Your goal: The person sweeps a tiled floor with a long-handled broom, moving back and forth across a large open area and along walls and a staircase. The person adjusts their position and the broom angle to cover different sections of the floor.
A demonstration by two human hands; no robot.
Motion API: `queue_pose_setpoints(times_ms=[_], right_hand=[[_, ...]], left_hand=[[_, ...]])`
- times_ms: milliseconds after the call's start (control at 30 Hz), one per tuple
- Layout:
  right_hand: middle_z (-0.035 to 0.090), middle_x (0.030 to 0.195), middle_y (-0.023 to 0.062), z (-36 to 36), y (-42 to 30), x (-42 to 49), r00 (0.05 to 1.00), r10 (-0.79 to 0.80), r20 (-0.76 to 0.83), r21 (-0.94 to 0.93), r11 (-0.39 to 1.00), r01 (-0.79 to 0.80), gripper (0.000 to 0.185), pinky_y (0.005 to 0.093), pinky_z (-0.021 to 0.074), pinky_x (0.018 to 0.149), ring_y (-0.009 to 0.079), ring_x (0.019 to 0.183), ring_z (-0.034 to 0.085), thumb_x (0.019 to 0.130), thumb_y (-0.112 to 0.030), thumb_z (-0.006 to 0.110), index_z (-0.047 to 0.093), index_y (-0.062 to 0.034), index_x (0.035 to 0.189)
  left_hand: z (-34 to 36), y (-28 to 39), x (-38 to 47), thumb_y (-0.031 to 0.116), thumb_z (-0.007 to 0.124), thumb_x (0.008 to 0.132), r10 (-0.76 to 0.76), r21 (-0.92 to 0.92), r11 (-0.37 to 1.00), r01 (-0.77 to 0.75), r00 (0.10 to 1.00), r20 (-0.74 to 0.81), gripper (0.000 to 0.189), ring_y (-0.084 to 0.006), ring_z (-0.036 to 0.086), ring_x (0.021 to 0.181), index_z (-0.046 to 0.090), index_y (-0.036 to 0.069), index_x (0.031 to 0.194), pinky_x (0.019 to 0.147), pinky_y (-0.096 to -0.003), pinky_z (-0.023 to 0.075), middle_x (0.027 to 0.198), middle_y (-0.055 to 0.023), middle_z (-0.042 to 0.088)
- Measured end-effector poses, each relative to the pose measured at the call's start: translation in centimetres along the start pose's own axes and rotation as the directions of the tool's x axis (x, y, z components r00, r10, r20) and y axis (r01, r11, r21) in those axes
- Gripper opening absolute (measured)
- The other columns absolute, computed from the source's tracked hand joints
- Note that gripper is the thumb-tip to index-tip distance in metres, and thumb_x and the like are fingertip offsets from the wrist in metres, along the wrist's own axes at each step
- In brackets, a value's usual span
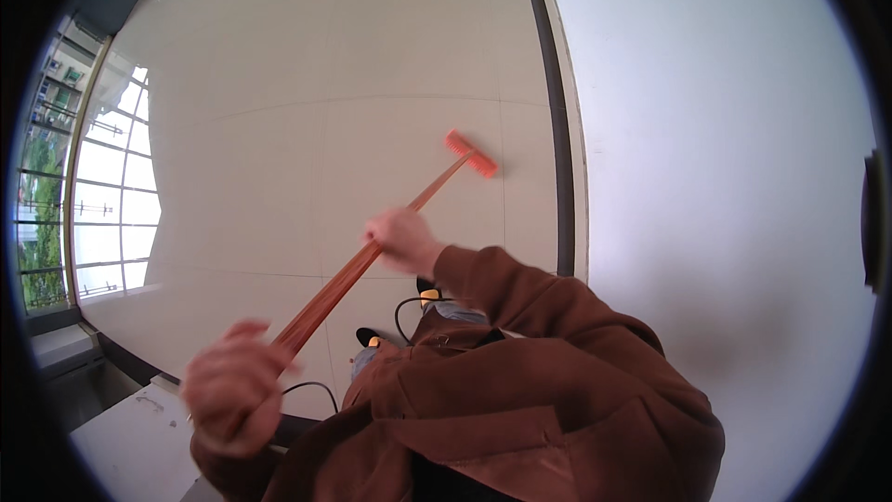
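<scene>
A broom or floor brush with a reddish wooden handle (334, 290) slants across the view from lower left to upper right. Its orange-red head (472, 153) rests on the tiled floor near the wall's dark skirting. My right hand (403, 240) is closed around the middle of the handle. At the handle's near end is my left hand (237, 387), blurred, with its fingers partly spread and the handle against the palm; how firmly it grips cannot be told.
A white wall (697, 118) with a dark skirting (562, 153) runs along the right. Windows (43, 202) line the far left, reflected in the glossy floor (265, 174). A white ledge (132, 439) stands at lower left. A black cable (317, 385) loops near my legs.
</scene>
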State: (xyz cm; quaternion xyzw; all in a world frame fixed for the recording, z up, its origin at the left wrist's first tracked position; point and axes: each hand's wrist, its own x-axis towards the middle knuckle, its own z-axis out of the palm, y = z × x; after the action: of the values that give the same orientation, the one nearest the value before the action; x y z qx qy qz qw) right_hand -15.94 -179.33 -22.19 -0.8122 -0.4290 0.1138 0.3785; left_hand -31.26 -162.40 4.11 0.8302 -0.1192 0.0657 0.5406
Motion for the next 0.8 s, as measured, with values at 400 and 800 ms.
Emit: queue_pose_setpoints(times_ms=[400, 800], right_hand=[[0.062, 0.069, 0.0098, -2.6, 8.9, 1.3, 0.989, 0.029, 0.142, -0.210, 0.978, 0.001, 0.010, 0.0485, 0.0473, 0.061, 0.0341, 0.071, 0.062, 0.065, -0.007, 0.064, 0.061, -0.0133, 0.073], [0.062, 0.067, 0.0076, 2.7, 7.7, 1.3, 0.969, -0.142, 0.200, -0.272, 0.943, 0.194, 0.005, 0.0447, 0.0469, 0.065, 0.0317, 0.068, 0.060, 0.068, -0.014, 0.064, 0.062, -0.0145, 0.064]], left_hand=[[5.7, -4.9, 0.3, -0.014, 0.049, 0.075, -0.111, -0.359, 0.931, 0.071, 0.990, -0.091, 0.013, -0.0298, 0.057, 0.081, 0.048, -0.002, 0.073, 0.080, -0.0426, 0.0469, 0.076, -0.0108, 0.051], [4.1, -3.4, -4.3, -0.009, 0.057, 0.067, -0.299, -0.188, 0.941, 0.282, 0.952, -0.068, 0.019, -0.0289, 0.064, 0.088, 0.047, 0.007, 0.065, 0.103, -0.0481, 0.0316, 0.071, -0.0044, 0.054]])
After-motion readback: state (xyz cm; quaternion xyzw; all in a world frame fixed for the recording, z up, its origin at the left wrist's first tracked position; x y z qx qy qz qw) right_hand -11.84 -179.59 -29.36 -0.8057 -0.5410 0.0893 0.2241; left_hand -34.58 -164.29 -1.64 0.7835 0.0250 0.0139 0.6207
